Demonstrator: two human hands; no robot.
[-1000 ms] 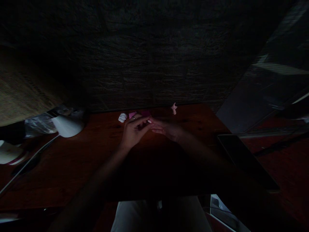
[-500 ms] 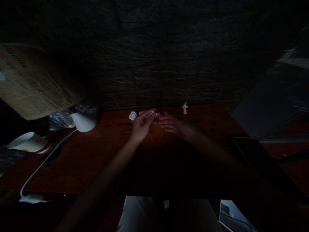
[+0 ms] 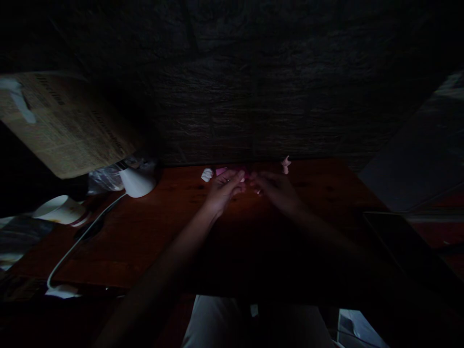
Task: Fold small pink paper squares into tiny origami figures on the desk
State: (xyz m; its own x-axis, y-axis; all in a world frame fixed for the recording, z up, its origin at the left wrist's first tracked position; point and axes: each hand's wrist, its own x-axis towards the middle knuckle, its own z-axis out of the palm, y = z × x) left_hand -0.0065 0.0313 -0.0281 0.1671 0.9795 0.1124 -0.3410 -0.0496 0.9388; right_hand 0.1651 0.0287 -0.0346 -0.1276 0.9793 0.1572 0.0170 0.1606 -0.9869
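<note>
My left hand (image 3: 222,191) is closed in a pinch, with a small pale pink lump (image 3: 242,179) between thumb and fingertips. Close beside it, my right hand (image 3: 277,189) has its fingers bent and drawn together; what they hold, if anything, is too dark to make out. A flat pink piece (image 3: 221,171) lies just behind my left hand, and a darker magenta piece (image 3: 247,170) shows behind the fingertips. To the left rests a crumpled white lump (image 3: 207,174). Behind my right hand a small pale pink figure with a forked top (image 3: 286,165) stands on the wooden table (image 3: 145,241).
A white lamp-like cone (image 3: 137,182) with a white cable (image 3: 78,237) stands left, near a tipped paper cup (image 3: 61,210) and clear plastic (image 3: 105,180). A brown printed box or bag (image 3: 72,121) looms above. A dark flat panel (image 3: 406,241) lies right. A textured wall (image 3: 235,96) closes the back.
My right hand's fingers, spread out before, are now bent inward near my left fingertips. My left hand keeps its pinch on the pale lump. The whole view has shifted slightly.
</note>
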